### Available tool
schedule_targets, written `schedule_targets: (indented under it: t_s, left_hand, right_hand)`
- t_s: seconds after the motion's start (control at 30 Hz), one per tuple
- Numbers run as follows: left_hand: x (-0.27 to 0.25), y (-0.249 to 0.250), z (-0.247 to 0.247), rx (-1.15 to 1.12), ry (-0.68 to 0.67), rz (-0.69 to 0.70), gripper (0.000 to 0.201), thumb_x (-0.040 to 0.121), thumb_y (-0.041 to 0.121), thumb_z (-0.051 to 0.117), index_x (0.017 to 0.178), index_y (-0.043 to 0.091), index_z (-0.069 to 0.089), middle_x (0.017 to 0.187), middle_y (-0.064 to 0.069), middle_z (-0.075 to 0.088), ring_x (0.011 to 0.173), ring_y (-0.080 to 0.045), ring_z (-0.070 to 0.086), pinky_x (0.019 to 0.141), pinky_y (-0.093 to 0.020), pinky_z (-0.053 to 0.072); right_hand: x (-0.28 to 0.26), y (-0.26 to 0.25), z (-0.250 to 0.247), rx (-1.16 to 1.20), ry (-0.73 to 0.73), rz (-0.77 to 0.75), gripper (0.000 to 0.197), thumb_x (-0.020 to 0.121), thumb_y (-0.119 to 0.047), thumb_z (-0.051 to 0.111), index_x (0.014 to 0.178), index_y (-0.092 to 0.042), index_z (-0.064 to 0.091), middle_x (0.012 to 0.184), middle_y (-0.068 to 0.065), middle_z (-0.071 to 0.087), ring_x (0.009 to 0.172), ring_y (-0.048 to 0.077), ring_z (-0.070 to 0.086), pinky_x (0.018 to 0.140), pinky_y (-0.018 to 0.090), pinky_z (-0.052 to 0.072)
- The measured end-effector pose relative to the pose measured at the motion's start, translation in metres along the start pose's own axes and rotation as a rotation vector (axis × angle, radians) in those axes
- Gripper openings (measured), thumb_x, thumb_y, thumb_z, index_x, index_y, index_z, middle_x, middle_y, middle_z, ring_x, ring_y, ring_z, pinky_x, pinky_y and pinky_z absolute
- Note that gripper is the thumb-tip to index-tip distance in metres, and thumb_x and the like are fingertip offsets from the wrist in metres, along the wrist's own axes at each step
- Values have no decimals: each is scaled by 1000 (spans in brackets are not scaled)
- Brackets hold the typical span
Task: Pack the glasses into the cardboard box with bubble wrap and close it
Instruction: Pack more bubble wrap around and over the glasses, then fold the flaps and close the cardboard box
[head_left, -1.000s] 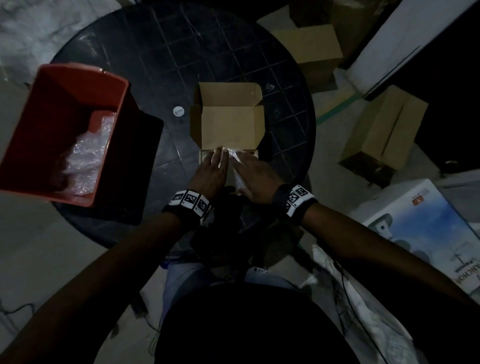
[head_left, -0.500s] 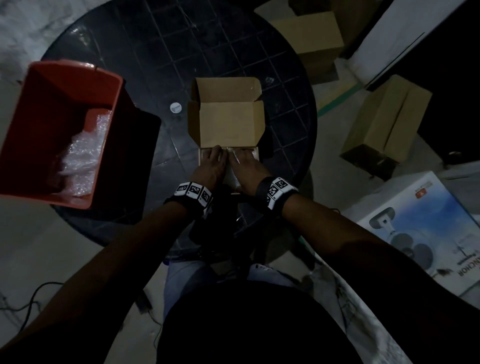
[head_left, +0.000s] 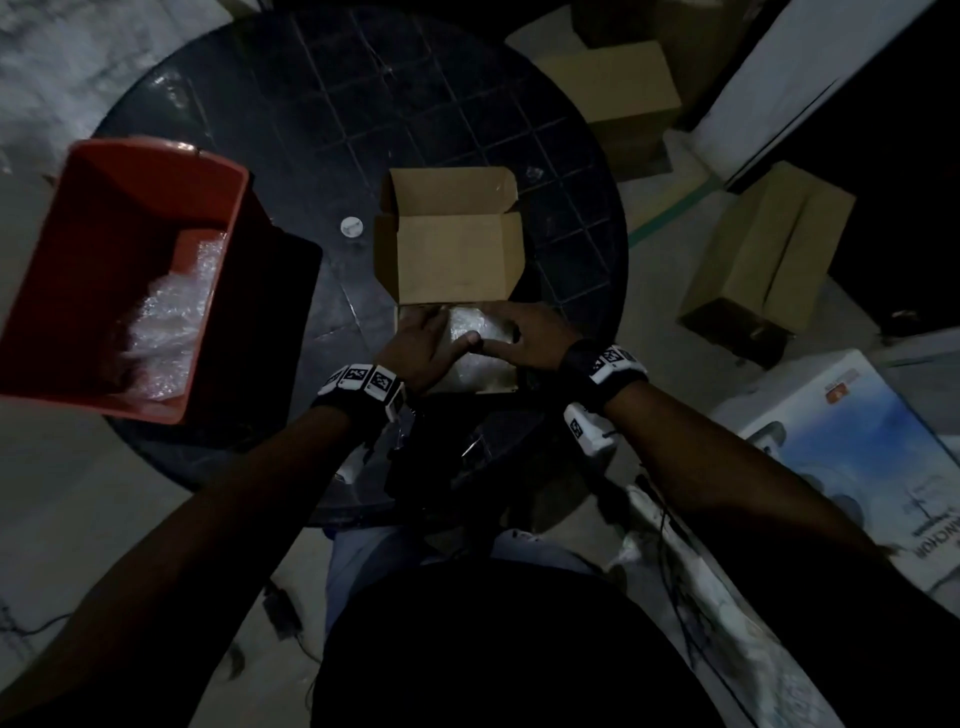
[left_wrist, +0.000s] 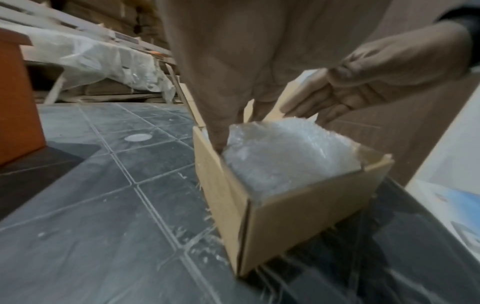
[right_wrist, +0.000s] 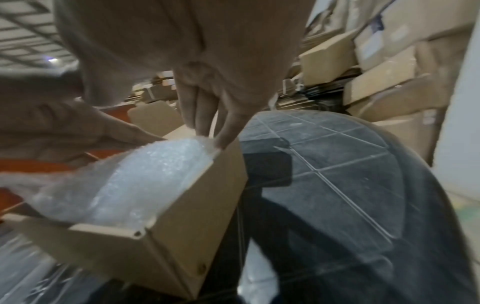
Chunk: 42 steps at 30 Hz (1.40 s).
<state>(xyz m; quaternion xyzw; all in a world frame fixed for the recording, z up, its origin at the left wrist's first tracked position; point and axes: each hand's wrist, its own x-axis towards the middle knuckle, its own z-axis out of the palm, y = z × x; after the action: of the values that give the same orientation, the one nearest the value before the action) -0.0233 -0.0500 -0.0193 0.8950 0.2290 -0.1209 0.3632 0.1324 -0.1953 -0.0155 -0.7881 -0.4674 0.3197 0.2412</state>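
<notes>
A small cardboard box (head_left: 449, 260) stands near the front of the round dark table (head_left: 415, 104), its lid flap raised at the far side. Bubble wrap (head_left: 470, 325) fills the box (left_wrist: 298, 205). No glasses show; the wrap (left_wrist: 285, 156) covers whatever lies inside. My left hand (head_left: 423, 338) has its straight fingers (left_wrist: 221, 127) pushed down between the wrap and the left wall. My right hand (head_left: 519, 332) presses its straight fingertips (right_wrist: 223, 142) on the wrap (right_wrist: 145, 174) at the far right corner of the box (right_wrist: 182, 226).
A red bin (head_left: 57, 291) holding more bubble wrap (head_left: 166, 322) sits on the table's left side. A small white disc (head_left: 352, 227) lies left of the box. Cardboard boxes (head_left: 769, 260) and a printed carton (head_left: 857, 457) stand on the floor to the right.
Both hands were side by side over the wrap near the box's front. They have spread apart to the left and right sides, and the wrap now shows between them.
</notes>
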Motion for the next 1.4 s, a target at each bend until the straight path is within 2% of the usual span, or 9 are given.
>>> schedule_targets:
  t_s: [0.17,0.4,0.63,0.87,1.0,1.1,1.17,1.3,1.4]
  left_hand:
    - [-4,-4,-12,102,26,38,72,96,59,31,143,4,39,151,-13,35,140,-25,30,112,-32,23]
    - [-13,-44,-4,447,48,129,95,82,77,27,145,6,33,148,-13,39,131,-32,41,110,-44,31]
    - [-4,-57,0,452,13,123,95,79,53,66,150,9,22,154,-14,29,139,-31,31,115,-46,20]
    - [-5,-58,6,482,116,68,100,66,53,76,147,15,32,147,-14,37,135,-38,30,112,-52,22]
    - [-15,-62,-2,371,263,102,87,68,66,67,131,9,50,130,-15,48,121,-34,43,104,-41,33]
    - [-35,-67,-4,241,458,101,35,81,42,61,102,14,68,111,-11,56,106,-30,50,90,-39,45]
    - [-45,-71,-2,234,430,100,17,78,24,69,95,19,72,113,-9,56,108,-32,50,85,-41,49]
    - [-39,-69,-3,258,278,59,22,74,15,76,94,22,76,135,-9,51,122,-35,42,100,-39,42]
    - [-27,-69,-7,159,198,51,16,78,17,72,93,21,77,142,-9,45,123,-32,46,100,-33,40]
  right_hand:
    - [-10,3,11,73,153,0,71,76,-49,79,133,-12,58,132,7,62,119,19,58,100,33,48]
    - [-7,20,32,-314,-64,-48,126,64,-64,77,154,-7,8,157,14,26,141,32,31,117,48,25]
    - [0,17,29,-452,-81,-70,106,74,-49,75,151,-3,18,154,16,31,141,30,31,120,46,18]
    - [1,15,37,-535,-91,-66,109,74,-50,75,153,-6,14,155,13,29,141,27,32,119,48,17]
    - [-7,15,23,-276,45,-45,97,76,-64,68,151,-16,27,153,7,35,137,23,37,115,47,28]
    - [-4,6,0,-6,382,30,61,88,-45,66,136,-11,48,134,14,50,115,22,51,96,21,39]
    - [11,5,-16,145,566,112,36,96,-26,60,122,-1,56,119,20,55,100,24,55,81,6,36]
    - [46,-1,-39,708,393,476,45,102,-43,42,130,-9,51,113,5,59,103,22,55,89,36,45]
    - [57,-1,-47,958,178,570,73,91,-72,36,145,-23,43,141,2,50,126,23,47,108,49,35]
